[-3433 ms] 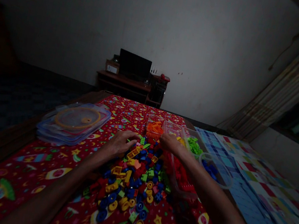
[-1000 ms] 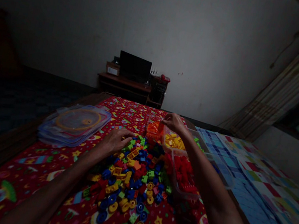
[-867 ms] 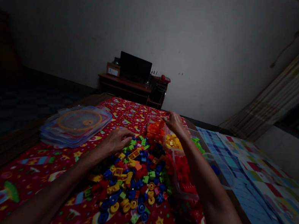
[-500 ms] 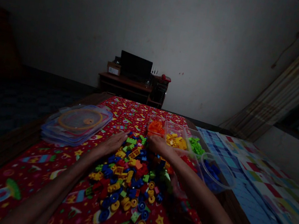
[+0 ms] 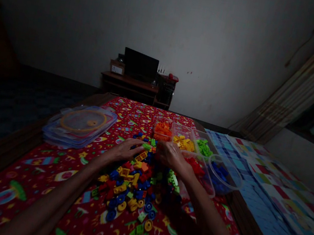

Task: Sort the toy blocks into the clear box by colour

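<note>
A mixed pile of toy building bricks (image 5: 135, 178) in yellow, blue, red and green lies on the red patterned cloth (image 5: 78, 184). My left hand (image 5: 127, 149) rests over the pile's far left side, fingers bent and thumb apart, close to a light green brick (image 5: 147, 147). Across from it, my right hand (image 5: 171, 155) is curled at the far right of the pile, its fingertips hidden behind the hand. What it holds, if anything, does not show. Round wheel-like pieces (image 5: 148, 225) and several green bricks (image 5: 136, 232) lie at the near end.
Clear containers to the right hold sorted bricks: orange (image 5: 163, 130), yellow (image 5: 183, 143), green (image 5: 204, 147), red (image 5: 195, 165) and blue (image 5: 219, 173). Stacked clear lids (image 5: 83, 120) lie at the left. A desk with a monitor (image 5: 140, 65) stands by the wall.
My left hand has drawn slightly nearer and its fingers have bent from lying flat. My right hand has shifted a little right and toward me. The pile's far part has been disturbed.
</note>
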`<state>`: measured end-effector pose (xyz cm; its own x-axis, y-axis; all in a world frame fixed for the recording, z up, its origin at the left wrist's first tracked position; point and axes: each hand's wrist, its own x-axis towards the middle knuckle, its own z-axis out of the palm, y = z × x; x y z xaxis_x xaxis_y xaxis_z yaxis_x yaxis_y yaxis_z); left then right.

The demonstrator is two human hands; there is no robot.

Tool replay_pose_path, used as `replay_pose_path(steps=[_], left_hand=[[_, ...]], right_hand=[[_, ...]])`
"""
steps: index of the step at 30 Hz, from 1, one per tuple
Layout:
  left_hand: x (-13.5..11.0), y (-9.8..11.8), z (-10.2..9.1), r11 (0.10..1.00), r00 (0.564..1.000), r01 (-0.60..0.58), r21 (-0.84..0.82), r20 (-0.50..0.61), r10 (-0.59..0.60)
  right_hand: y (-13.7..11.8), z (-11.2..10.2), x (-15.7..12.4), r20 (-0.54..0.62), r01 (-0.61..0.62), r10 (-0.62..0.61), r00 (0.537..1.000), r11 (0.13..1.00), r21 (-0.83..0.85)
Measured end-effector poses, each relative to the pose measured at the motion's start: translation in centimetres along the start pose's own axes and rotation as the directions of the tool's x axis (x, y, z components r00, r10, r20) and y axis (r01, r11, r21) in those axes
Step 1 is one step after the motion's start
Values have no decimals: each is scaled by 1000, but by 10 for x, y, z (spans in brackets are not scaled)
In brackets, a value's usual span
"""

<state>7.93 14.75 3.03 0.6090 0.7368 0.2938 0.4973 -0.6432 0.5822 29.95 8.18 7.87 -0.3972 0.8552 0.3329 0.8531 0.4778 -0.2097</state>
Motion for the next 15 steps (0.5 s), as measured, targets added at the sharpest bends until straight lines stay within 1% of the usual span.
replay_pose_path(steps=[2, 4, 6, 8, 9, 11, 13, 15], left_hand=[[1, 8, -1, 1000, 1000, -25, 8, 1, 25], [1, 15, -6, 1000, 999, -23, 11, -40, 23], [-2, 21, -17, 1000, 995, -1, 19, -98, 3], [-8, 25, -30, 998, 992, 33, 47, -124, -27], [-13, 27, -36, 997, 993, 53, 63, -106, -46], [-23, 29, -45, 992, 996, 91, 90, -10, -91], [-33, 29, -49, 986, 984, 110, 125, 128, -126], [-39, 28, -48, 979, 968, 103, 175, 207, -139]], right_hand=[[-13, 2, -11, 35, -72, 69, 997, 994, 86], [-23, 5, -19, 54, -118, 110, 993, 973, 197], [-27, 8, -25, 45, -128, 121, 992, 951, 283], [-28, 9, -28, 36, -140, 135, 990, 939, 314], [-27, 8, -29, 25, -147, 146, 989, 936, 320], [-27, 5, -29, -1, -164, 174, 985, 928, 335], [-28, 3, -29, -32, -174, 199, 979, 915, 365], [-28, 2, -29, -45, -163, 197, 979, 902, 400]])
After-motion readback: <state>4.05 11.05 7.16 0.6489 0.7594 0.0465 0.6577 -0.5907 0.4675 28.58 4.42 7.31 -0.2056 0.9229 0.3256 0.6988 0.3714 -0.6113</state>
